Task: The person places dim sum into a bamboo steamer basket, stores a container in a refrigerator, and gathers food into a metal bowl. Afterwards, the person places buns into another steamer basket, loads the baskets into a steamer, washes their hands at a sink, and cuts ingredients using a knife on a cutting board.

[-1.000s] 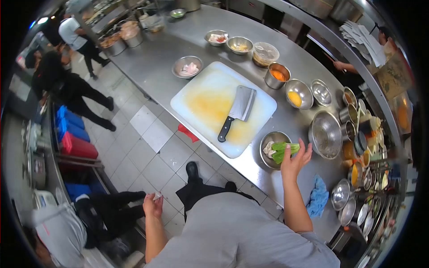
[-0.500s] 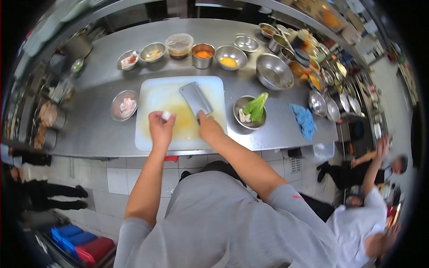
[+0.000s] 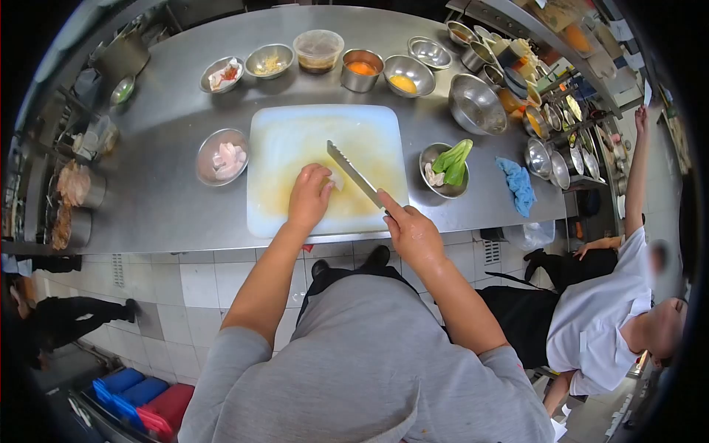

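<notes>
My left hand (image 3: 310, 195) is over the middle of the white cutting board (image 3: 277, 129). Its curled fingers hold a small white piece (image 3: 337, 181) at the board's surface; its exact kind cannot be made out. My right hand (image 3: 415, 235) grips the handle of a cleaver (image 3: 356, 174) at the board's right side. The blade stands nearly on edge, slanting up and left, its side close to the white piece. Whether it touches the piece cannot be told. Yellowish wetness covers part of the board.
Left of the board is a bowl of pale meat (image 3: 222, 157); right, a bowl with leafy greens (image 3: 448, 168) and a blue cloth (image 3: 517, 186). Behind stand several bowls, an orange-filled pot (image 3: 362, 70) and a lidded plastic tub (image 3: 319, 51). A co-worker (image 3: 598, 310) reaches up at right.
The cleaver has turned from lying flat to nearly on edge. My left hand has moved right with the white piece, toward the blade. The view has shifted slightly.
</notes>
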`<state>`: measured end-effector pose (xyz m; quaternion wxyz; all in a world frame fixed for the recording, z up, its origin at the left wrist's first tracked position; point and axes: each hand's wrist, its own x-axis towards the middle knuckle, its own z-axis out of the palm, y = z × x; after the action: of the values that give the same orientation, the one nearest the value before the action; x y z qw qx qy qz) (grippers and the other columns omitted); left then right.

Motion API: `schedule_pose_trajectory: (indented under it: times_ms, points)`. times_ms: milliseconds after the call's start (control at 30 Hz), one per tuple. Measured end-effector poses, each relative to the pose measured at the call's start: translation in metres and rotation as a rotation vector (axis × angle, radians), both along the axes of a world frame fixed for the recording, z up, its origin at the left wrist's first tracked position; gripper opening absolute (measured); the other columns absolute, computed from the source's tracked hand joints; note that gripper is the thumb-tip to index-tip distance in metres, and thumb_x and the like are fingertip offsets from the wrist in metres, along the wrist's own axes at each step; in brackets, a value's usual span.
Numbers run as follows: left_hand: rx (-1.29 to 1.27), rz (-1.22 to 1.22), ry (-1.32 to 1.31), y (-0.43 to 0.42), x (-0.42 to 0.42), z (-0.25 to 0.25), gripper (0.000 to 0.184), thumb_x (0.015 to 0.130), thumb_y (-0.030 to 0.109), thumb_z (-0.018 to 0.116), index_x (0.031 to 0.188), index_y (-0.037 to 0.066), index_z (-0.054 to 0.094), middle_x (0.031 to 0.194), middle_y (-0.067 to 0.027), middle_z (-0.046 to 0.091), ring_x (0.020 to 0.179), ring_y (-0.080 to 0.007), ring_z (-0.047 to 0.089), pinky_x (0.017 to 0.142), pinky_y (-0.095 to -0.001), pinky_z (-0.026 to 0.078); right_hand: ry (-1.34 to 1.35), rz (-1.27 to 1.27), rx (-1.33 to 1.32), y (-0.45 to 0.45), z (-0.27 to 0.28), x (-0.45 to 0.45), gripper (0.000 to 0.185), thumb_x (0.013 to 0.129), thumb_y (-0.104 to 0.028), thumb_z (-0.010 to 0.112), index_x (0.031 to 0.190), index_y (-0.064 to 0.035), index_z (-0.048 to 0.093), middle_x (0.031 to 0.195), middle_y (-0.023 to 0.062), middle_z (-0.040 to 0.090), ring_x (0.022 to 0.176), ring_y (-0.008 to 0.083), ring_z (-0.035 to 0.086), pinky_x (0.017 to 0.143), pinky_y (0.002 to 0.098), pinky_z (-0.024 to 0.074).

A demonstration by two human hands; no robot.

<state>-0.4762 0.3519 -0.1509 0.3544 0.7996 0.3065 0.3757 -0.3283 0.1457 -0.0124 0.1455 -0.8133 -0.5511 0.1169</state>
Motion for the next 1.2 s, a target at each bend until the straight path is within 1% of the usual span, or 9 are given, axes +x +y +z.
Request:
schedule_pose_trajectory:
  times_ms: [433, 533, 700, 833, 967, 1000, 1033, 1133, 1200]
  points:
    - [0.174, 0.069, 0.177, -0.001, 0.005, 0.006, 0.022, 0.088, 0.009, 0.071, 0.110, 0.008, 0.070, 0.111, -0.0111, 0.065, 0.105, -0.0355, 0.061, 0.091, -0.0466, 0.051, -0.043, 0.092, 0.035, 0.002, -0.032, -0.016, 0.063, 0.099, -0.016, 0.063, 0.158, -0.0288, 0.043, 0.080, 0.0150, 0.060, 0.070, 0.0357, 0.065, 0.066, 0.0475, 0.0558]
    - [0.164, 0.051, 0.176, -0.003, 0.003, 0.007, 0.022, 0.088, 0.009, 0.071, 0.110, 0.007, 0.069, 0.110, -0.0118, 0.064, 0.105, -0.0367, 0.060, 0.091, -0.0475, 0.051, -0.002, 0.041, 0.022, 0.024, -0.048, -0.016, 0.060, 0.097, -0.013, 0.066, 0.153, -0.0284, 0.051, 0.080, 0.0172, 0.062, 0.071, 0.0388, 0.064, 0.064, 0.0488, 0.0535]
    - [0.158, 0.028, 0.137, -0.006, 0.000, 0.005, 0.031, 0.087, 0.015, 0.076, 0.114, 0.005, 0.065, 0.115, -0.0182, 0.062, 0.109, -0.0409, 0.059, 0.095, -0.0478, 0.049, 0.178, 0.072, 0.359, 0.041, -0.050, 0.007, 0.050, 0.098, -0.017, 0.064, 0.147, -0.0209, 0.058, 0.084, 0.0218, 0.063, 0.079, 0.0417, 0.066, 0.074, 0.0505, 0.0535]
    - [0.246, 0.029, 0.103, -0.014, 0.017, 0.026, 0.039, 0.087, 0.021, 0.078, 0.120, 0.006, 0.064, 0.129, -0.0251, 0.055, 0.121, -0.0431, 0.054, 0.101, -0.0499, 0.048, 0.012, -0.047, 0.400, 0.032, -0.024, 0.023, 0.056, 0.094, -0.013, 0.066, 0.147, -0.0304, 0.059, 0.080, 0.0148, 0.059, 0.075, 0.0356, 0.064, 0.069, 0.0472, 0.0539]
    - [0.294, -0.035, 0.461, -0.015, 0.041, 0.029, 0.036, 0.091, 0.021, 0.070, 0.124, 0.005, 0.066, 0.137, -0.0267, 0.050, 0.124, -0.0440, 0.048, 0.105, -0.0520, 0.045, -0.368, -0.087, 0.302, 0.037, -0.053, 0.055, 0.060, 0.091, -0.014, 0.065, 0.146, -0.0357, 0.059, 0.093, 0.0092, 0.059, 0.080, 0.0275, 0.065, 0.063, 0.0422, 0.0549]
    - [0.296, -0.107, 0.572, -0.012, 0.047, 0.023, 0.035, 0.092, 0.018, 0.067, 0.124, 0.005, 0.066, 0.139, -0.0266, 0.049, 0.125, -0.0441, 0.047, 0.106, -0.0520, 0.044, -0.308, -0.102, 0.217, 0.038, -0.061, 0.061, 0.056, 0.092, -0.020, 0.064, 0.147, -0.0346, 0.059, 0.103, 0.0077, 0.061, 0.094, 0.0276, 0.065, 0.072, 0.0452, 0.0550]
    - [0.305, -0.125, 0.573, -0.008, 0.051, 0.016, 0.035, 0.092, 0.018, 0.067, 0.124, 0.005, 0.066, 0.139, -0.0266, 0.049, 0.125, -0.0441, 0.047, 0.106, -0.0520, 0.044, -0.307, -0.122, 0.218, 0.034, -0.071, 0.065, 0.056, 0.092, -0.020, 0.064, 0.147, -0.0346, 0.059, 0.103, 0.0077, 0.061, 0.094, 0.0276, 0.065, 0.072, 0.0452, 0.0550]
    - [0.213, -0.068, 0.673, -0.004, 0.045, 0.011, 0.032, 0.086, 0.006, 0.060, 0.115, 0.004, 0.071, 0.130, -0.0267, 0.056, 0.116, -0.0458, 0.052, 0.104, -0.0525, 0.044, -0.185, -0.069, 0.279, 0.010, -0.076, 0.061, 0.054, 0.089, -0.028, 0.072, 0.142, -0.0270, 0.063, 0.123, 0.0098, 0.061, 0.114, 0.0309, 0.056, 0.098, 0.0500, 0.0457]
    - [0.261, -0.087, 0.664, -0.003, 0.035, 0.014, 0.031, 0.084, 0.002, 0.057, 0.112, 0.003, 0.070, 0.127, -0.0262, 0.058, 0.116, -0.0450, 0.053, 0.104, -0.0519, 0.044, -0.149, -0.046, 0.387, -0.022, -0.072, 0.062, 0.052, 0.088, -0.027, 0.074, 0.139, -0.0247, 0.065, 0.125, 0.0103, 0.061, 0.114, 0.0315, 0.056, 0.098, 0.0479, 0.0464]
